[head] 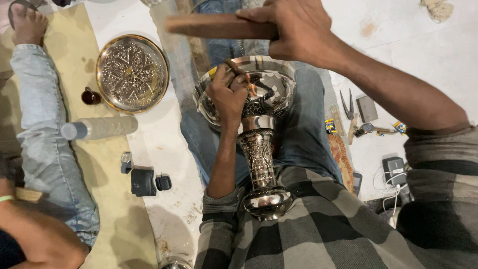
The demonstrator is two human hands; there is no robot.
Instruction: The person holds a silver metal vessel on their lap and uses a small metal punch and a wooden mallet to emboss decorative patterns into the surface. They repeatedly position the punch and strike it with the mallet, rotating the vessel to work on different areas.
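The left hand (pixel 226 94) sits at the goblet's (pixel 259 144) bowl rim, fingers closed round a thin dark tool (pixel 236 67) – a punch, it seems, though its tip is hard to make out – pressed to the metal. The goblet, silver and engraved, lies across the lap with its bowl at 12 o'clock and its foot at 6 o'clock against the checked shirt (pixel 318 234). Above the bowl the right hand (pixel 294 30) has its fingers clamped on a wooden block (pixel 219 26), held level and pointing to 9 o'clock.

At 10 o'clock from the goblet an engraved round plate (pixel 132 73) lies on the floor, a small dark cup (pixel 91 96) just beside it. Below them lies a bottle (pixel 99 127) – resting by another person's jeans-clad leg (pixel 45 149). At 3 o'clock, pliers (pixel 347 104) and small tools lie near a charger (pixel 393 169).
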